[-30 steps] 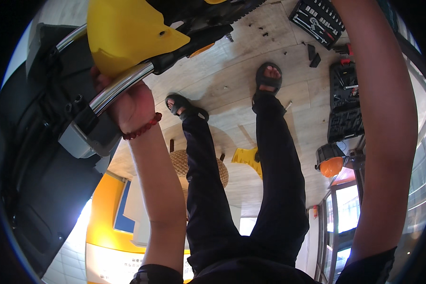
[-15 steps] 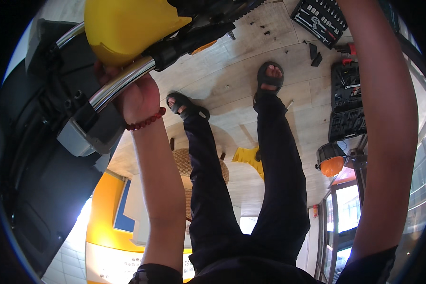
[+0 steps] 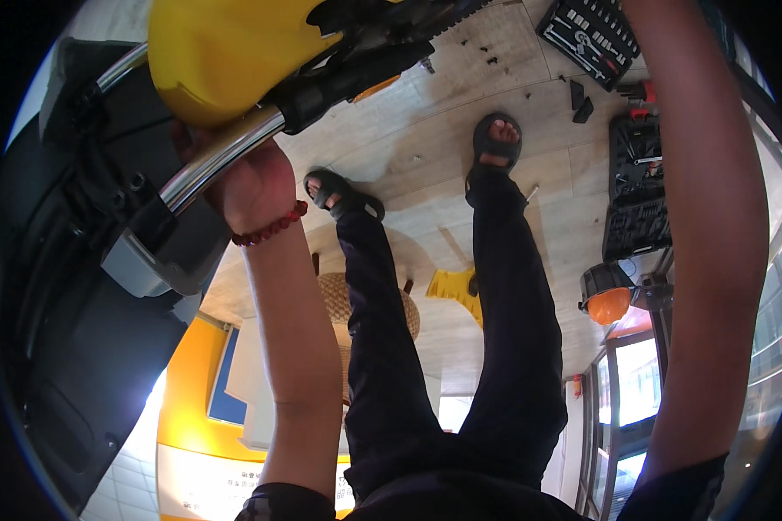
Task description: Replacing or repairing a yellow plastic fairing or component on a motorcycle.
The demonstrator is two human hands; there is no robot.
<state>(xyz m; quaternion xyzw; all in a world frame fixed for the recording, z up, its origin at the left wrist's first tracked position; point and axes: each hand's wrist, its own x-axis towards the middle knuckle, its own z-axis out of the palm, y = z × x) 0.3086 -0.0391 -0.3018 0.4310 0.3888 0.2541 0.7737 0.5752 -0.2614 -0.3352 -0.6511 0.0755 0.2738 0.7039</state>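
Observation:
My left hand (image 3: 256, 178), with a red beaded bracelet at the wrist, is curled up behind a chrome tube (image 3: 222, 158), just below a glossy yellow panel (image 3: 217, 56). Its fingers are largely hidden; what exactly they grip is unclear. The tube joins black and grey fittings (image 3: 152, 260) on a large black body (image 3: 78, 339) filling the left side. A black toothed part (image 3: 365, 30) lies along the panel. My right forearm (image 3: 699, 217) reaches up the right side past the top edge; that hand is out of view.
Tool cases (image 3: 582, 43) (image 3: 634, 200) lie open on the wooden floor (image 3: 426, 130), with small loose hardware (image 3: 491, 61) nearby. An orange-and-black helmet-like object (image 3: 608, 304), a yellow piece (image 3: 452, 291) and a woven seat (image 3: 334, 291) are farther off. My sandalled feet stand below.
The yellow panel has shifted slightly left and down, its edge now sitting closer over the tube. My left hand and wrist have moved slightly right.

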